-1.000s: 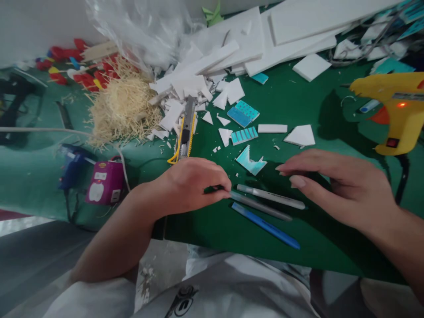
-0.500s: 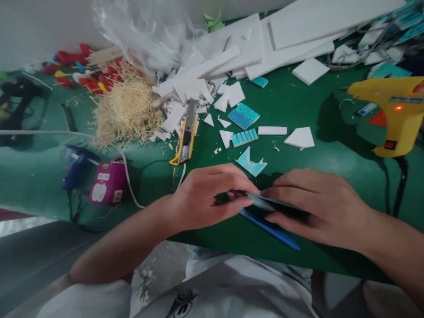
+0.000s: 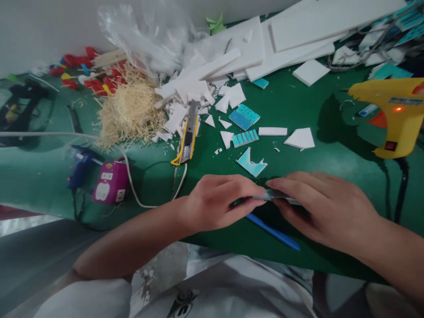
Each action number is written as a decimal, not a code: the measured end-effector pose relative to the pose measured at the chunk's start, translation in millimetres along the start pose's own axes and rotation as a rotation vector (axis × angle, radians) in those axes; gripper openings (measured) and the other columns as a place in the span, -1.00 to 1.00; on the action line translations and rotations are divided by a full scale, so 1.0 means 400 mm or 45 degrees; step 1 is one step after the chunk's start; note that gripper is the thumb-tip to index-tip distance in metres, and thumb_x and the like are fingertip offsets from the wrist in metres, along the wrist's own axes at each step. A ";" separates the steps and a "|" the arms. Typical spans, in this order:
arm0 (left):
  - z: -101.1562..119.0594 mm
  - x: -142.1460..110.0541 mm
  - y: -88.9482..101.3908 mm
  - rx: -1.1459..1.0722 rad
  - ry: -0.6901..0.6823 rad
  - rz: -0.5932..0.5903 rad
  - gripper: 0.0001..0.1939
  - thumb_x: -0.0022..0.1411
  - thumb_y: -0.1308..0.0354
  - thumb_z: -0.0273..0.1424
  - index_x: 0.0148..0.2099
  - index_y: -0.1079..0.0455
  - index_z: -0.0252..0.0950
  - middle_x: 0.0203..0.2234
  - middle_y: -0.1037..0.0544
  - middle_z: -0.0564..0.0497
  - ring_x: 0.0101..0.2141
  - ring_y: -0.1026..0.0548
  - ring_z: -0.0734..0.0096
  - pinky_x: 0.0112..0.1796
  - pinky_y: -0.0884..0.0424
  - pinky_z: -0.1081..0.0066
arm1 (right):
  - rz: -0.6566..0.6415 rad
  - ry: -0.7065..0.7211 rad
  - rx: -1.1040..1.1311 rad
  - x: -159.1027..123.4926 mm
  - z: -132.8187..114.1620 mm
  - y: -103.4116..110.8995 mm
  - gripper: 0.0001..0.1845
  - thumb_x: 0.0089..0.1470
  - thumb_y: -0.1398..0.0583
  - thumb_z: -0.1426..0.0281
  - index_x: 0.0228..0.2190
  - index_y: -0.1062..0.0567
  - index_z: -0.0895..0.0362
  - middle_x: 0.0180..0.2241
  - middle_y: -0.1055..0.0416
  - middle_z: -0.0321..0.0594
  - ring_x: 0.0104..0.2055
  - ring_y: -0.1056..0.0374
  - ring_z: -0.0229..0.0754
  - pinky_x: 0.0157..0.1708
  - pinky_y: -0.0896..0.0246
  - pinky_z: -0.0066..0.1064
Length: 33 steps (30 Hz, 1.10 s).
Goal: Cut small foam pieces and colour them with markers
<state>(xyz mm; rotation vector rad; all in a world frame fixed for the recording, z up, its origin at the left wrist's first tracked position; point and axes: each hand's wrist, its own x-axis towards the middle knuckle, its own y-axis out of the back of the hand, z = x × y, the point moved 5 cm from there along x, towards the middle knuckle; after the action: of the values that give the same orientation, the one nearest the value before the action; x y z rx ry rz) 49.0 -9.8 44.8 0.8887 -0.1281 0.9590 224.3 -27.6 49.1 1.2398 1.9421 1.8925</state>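
Note:
Both my hands meet over the near edge of the green mat (image 3: 298, 101). My left hand (image 3: 217, 202) pinches one end of a grey pen (image 3: 272, 195), fingers closed. My right hand (image 3: 323, 207) wraps over the same pen from the right, fingers curled around it. A blue pen (image 3: 273, 231) lies on the mat just below both hands. A teal foam cut-out (image 3: 251, 162) sits right behind my fingers.
A yellow utility knife (image 3: 188, 134) lies among white foam scraps (image 3: 185, 95). Straw pile (image 3: 129, 110) at left, purple box (image 3: 111, 187) with cable near the edge. A yellow glue gun (image 3: 395, 115) stands at right, its light on. Foam boards (image 3: 298, 31) are stacked at the back.
My right hand came down from hovering over the pens and closed on the grey pen. My left hand shifted right to pinch its other end, and the pen is now held between both hands.

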 end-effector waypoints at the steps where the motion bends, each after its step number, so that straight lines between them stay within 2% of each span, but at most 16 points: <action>1: -0.002 0.000 -0.003 -0.017 -0.012 0.008 -0.91 0.39 -0.30 -0.51 -0.11 -0.47 -0.26 -0.25 -0.74 0.07 -0.23 -0.72 0.55 -0.08 -0.60 0.65 | -0.012 0.013 0.012 0.002 -0.001 -0.004 -0.75 0.44 -0.02 0.42 -0.13 -0.49 0.22 -0.40 -0.60 -0.17 -0.46 -0.47 -0.22 -0.48 -0.27 -0.37; 6: -0.005 -0.003 -0.007 -0.130 -0.003 -0.008 -0.89 0.35 -0.34 -0.52 -0.11 -0.49 -0.30 -0.27 -0.74 0.02 -0.24 -0.72 0.54 -0.10 -0.61 0.66 | -0.024 0.072 -0.004 0.001 -0.008 -0.005 -0.62 0.49 0.02 0.38 -0.26 -0.52 0.20 -0.55 -0.49 -0.29 -0.55 -0.40 -0.28 -0.57 -0.15 -0.40; 13: -0.003 -0.002 -0.003 -0.235 0.096 -0.005 -0.88 0.29 -0.40 -0.52 -0.15 -0.54 -0.33 -0.29 -0.75 -0.01 -0.30 -0.71 0.52 -0.18 -0.61 0.66 | -0.020 0.021 -0.038 -0.004 -0.022 -0.007 -0.49 0.50 0.04 0.31 -0.43 -0.50 0.15 -0.61 -0.46 -0.28 -0.62 -0.37 -0.30 -0.59 -0.13 -0.39; 19: 0.001 -0.004 0.002 -0.199 0.075 0.049 -0.90 0.33 -0.35 -0.51 -0.14 -0.51 -0.26 -0.31 -0.74 0.04 -0.33 -0.70 0.51 -0.24 -0.63 0.60 | 0.013 0.021 -0.099 0.001 -0.012 -0.010 -0.37 0.51 0.06 0.23 -0.59 -0.42 0.12 -0.68 -0.35 -0.29 -0.67 -0.31 -0.32 -0.63 -0.06 -0.40; 21: -0.001 -0.003 0.008 -0.146 0.052 0.044 -0.90 0.34 -0.35 -0.49 -0.14 -0.50 -0.25 -0.32 -0.73 0.05 -0.35 -0.69 0.53 -0.27 -0.62 0.61 | 0.006 0.015 -0.104 0.005 -0.003 -0.010 -0.37 0.50 0.06 0.18 -0.59 -0.41 0.11 -0.69 -0.31 -0.30 -0.68 -0.30 -0.29 -0.66 -0.04 -0.38; 24: -0.013 0.001 0.027 -0.023 0.049 0.047 -0.91 0.35 -0.33 -0.47 -0.13 -0.48 -0.25 -0.33 -0.71 0.08 -0.40 -0.65 0.58 -0.34 -0.56 0.63 | -0.037 -0.058 -0.029 0.003 0.018 -0.012 -0.50 0.45 0.00 0.17 -0.42 -0.50 0.14 -0.61 -0.42 -0.27 -0.62 -0.38 -0.22 -0.66 -0.15 -0.38; 27: -0.034 0.003 0.059 0.311 0.086 0.059 -0.96 0.38 -0.28 -0.44 -0.13 -0.49 -0.22 -0.35 -0.69 0.12 -0.48 -0.57 0.62 -0.38 -0.49 0.58 | -0.054 -0.152 0.058 -0.007 0.039 -0.012 -0.73 0.34 -0.06 0.38 -0.14 -0.54 0.19 -0.48 -0.52 -0.25 -0.53 -0.45 -0.21 -0.56 -0.31 -0.40; 30: -0.066 0.003 0.086 0.764 0.247 -0.010 -0.98 0.34 -0.26 -0.43 -0.17 -0.49 -0.20 -0.44 -0.64 0.14 -0.54 -0.49 0.56 -0.45 -0.37 0.51 | -0.007 -0.252 0.072 -0.017 0.051 -0.006 -0.59 0.29 -0.10 0.49 0.13 -0.46 0.12 -0.45 -0.54 -0.31 -0.49 -0.48 -0.22 -0.50 -0.35 -0.43; 33: -0.093 0.002 0.102 0.930 0.388 -0.082 -0.95 0.27 -0.27 -0.45 -0.20 -0.47 -0.21 -0.49 -0.56 0.14 -0.55 -0.43 0.51 -0.49 -0.26 0.48 | 0.106 -0.422 0.032 -0.023 0.060 0.012 -0.43 0.31 -0.16 0.48 0.31 -0.34 0.05 -0.41 -0.60 -0.33 -0.48 -0.48 -0.21 -0.54 -0.33 -0.43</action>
<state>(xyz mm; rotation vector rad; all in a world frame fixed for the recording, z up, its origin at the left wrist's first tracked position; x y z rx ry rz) 8.4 27.6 45.6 1.3837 0.5411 1.0842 247.4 -16.1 44.9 1.5499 1.7689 1.5771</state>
